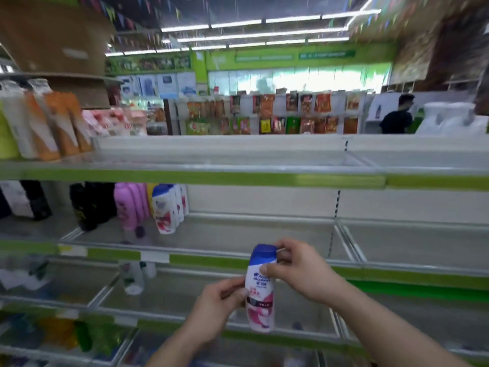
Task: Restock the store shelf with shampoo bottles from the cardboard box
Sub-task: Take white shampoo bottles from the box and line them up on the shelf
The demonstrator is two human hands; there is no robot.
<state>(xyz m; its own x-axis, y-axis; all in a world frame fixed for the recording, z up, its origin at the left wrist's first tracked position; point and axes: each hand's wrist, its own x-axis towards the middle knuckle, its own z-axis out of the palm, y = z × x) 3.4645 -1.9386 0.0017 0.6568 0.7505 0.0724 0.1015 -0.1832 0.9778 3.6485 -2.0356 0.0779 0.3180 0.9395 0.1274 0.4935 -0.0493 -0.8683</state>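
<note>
A white shampoo bottle (260,287) with a blue cap and a pink lower label stands upright in the air in front of the shelf. My left hand (217,305) grips its lower left side. My right hand (296,268) pinches it near the cap and upper label. On the middle shelf (238,234), to the left, stands a row of matching white, blue-capped bottles (165,207). The cardboard box is not in view.
Pink bottles (129,205) and black bottles (90,205) stand left of the matching row. Orange and white bottles (47,120) fill the upper shelf's left end. Green price rails edge every shelf. A person in black (397,115) stands far back right.
</note>
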